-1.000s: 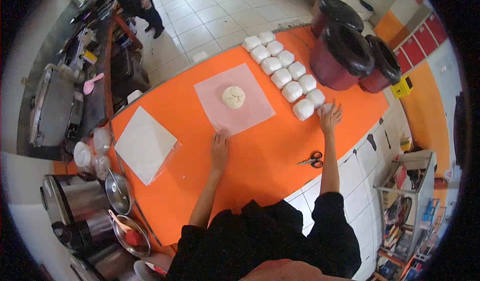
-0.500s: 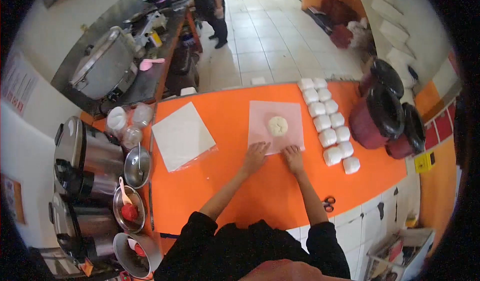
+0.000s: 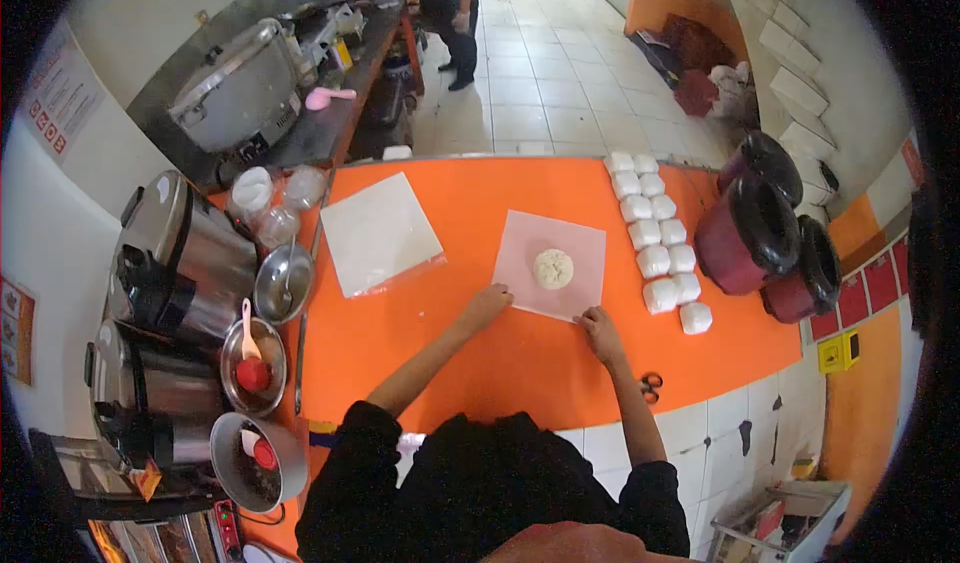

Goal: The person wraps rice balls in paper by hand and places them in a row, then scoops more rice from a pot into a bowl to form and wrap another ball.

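A round mound of rice (image 3: 553,269) sits on a single sheet of wrapping paper (image 3: 520,238), which lies turned a little on the orange table (image 3: 480,363). My left hand (image 3: 487,306) is closed at the sheet's near left corner, its fingers on the edge. At the near right corner, my right hand (image 3: 600,335) pinches the paper. To the right stand two rows of white wrapped packets (image 3: 653,261). A stack of white paper sheets (image 3: 380,233) lies to the left, with clear plastic under its near edge.
Scissors (image 3: 651,388) lie near the front edge. Dark red pots with black lids (image 3: 745,233) stand at the right. Along the left are steel rice cookers (image 3: 190,243), metal bowls (image 3: 283,283) and a pot (image 3: 258,463) with a red-headed scoop. Another person (image 3: 450,13) stands beyond the table.
My hands have gone from lying spread on the sheet's near edge to closing at its two near corners. The sheet has turned slightly. The camera view has shifted.
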Demonstrator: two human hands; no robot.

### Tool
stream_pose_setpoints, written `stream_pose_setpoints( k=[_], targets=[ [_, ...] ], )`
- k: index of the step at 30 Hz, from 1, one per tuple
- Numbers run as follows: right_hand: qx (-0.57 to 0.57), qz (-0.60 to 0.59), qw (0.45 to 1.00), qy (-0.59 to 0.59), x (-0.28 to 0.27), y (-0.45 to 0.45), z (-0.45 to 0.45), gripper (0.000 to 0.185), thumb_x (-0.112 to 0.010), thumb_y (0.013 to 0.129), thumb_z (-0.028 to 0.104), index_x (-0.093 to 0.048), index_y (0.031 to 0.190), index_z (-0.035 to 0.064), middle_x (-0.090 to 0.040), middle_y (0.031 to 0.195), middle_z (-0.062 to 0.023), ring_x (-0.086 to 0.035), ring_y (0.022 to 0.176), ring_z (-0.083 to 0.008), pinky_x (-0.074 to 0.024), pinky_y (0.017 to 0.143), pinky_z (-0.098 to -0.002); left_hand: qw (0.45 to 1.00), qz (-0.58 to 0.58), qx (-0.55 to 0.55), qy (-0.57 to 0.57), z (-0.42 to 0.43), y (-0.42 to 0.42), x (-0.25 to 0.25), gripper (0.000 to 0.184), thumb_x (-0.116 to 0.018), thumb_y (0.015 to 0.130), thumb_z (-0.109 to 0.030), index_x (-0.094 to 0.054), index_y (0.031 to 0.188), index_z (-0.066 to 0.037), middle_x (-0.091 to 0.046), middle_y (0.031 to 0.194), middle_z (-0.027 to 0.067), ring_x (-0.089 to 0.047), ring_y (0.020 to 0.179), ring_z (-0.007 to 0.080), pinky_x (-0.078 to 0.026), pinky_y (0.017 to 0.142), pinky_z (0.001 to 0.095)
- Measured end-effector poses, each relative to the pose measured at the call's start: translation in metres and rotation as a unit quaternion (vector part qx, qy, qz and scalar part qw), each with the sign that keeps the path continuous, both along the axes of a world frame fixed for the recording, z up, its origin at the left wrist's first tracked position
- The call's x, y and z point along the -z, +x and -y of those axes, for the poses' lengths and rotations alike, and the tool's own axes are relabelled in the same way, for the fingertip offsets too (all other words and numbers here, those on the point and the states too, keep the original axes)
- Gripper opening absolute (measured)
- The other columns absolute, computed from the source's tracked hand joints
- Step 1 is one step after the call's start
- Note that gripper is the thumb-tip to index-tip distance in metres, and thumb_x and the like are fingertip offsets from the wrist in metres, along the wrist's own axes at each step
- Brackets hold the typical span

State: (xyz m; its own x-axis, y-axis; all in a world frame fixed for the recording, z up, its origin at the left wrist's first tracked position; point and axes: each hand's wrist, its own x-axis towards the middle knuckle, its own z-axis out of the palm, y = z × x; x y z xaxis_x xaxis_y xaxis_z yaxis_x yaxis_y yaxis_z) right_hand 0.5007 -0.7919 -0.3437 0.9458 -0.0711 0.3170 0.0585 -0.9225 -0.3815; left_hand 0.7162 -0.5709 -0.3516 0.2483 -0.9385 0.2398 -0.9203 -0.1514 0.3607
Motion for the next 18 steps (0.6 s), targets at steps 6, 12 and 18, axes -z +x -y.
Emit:
stream_pose_setpoints(
  k=[6, 12, 18],
  targets=[
    [0.016, -0.055, 0.977, 0.207, -0.028, -0.080, -0.063, 0.014, -0.059, 0.079, 0.015, -0.061, 0.079, 0.0012, -0.055, 0.080, -0.0101, -0.052, 0.076, -0.0253, -0.0429, 0.068, -0.0335, 0.946, -0.324, 0.023, -0.010, -0.083, -0.051, -0.028, 0.010, -0.060, 0.074, -0.011, -0.064, 0.076, -0.001, -0.058, 0.075, 0.0101, -0.057, 0.072, 0.0233, -0.045, 0.066, 0.0325],
    [0.202, 0.100, 0.810, 0.541, -0.002, -0.081, -0.092, 0.021, -0.052, 0.087, 0.018, -0.061, 0.082, -0.0005, -0.048, 0.065, -0.0059, -0.047, 0.066, -0.0115, -0.0374, 0.060, -0.0249, 0.871, -0.444, -0.157, -0.142, -0.083, -0.079, -0.018, 0.021, -0.056, 0.086, -0.020, -0.062, 0.086, 0.000, -0.059, 0.076, 0.0051, -0.053, 0.071, 0.0120, -0.042, 0.064, 0.0266],
    [0.354, 0.145, 0.852, 0.357, 0.002, -0.041, -0.083, 0.035, -0.052, 0.089, 0.026, -0.049, 0.066, -0.0010, -0.039, 0.054, -0.0030, -0.035, 0.052, -0.0118, -0.0310, 0.047, -0.0307, 0.878, -0.280, -0.309, -0.236, -0.023, -0.089, -0.014, 0.023, -0.052, 0.087, -0.019, -0.057, 0.088, 0.003, -0.060, 0.078, 0.0107, -0.056, 0.072, 0.0203, -0.043, 0.065, 0.0326]
  ],
)
